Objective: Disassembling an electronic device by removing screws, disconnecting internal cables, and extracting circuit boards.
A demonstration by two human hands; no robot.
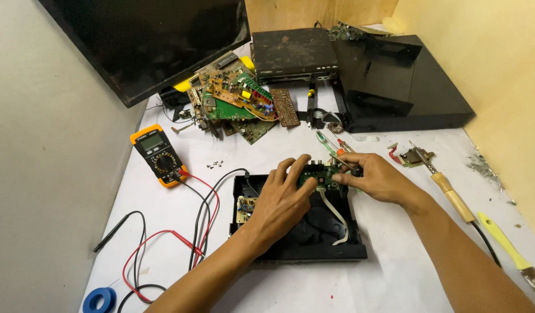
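Our two forearms come in from the near edge, and both hands meet over the green circuit board [321, 175], which sits at the far end of the open black case [299, 223] on the bench [395, 272]. Our left hand [282, 200] spreads flat, its fingertips pressing the board's left part, not clamped on anything. Our right hand [379, 177] pinches a slim screwdriver [337, 153] whose tip meets the board. We judge the work to be at a fastening on the board, so we should keep the left hand steadying it, hold the tool upright, and mind the white ribbon cable [336, 217] trailing from the board into the case. Off to the left lie the yellow multimeter [157, 155] and its red and black leads [201, 226]; a soldering iron [450, 191] rests to the right.
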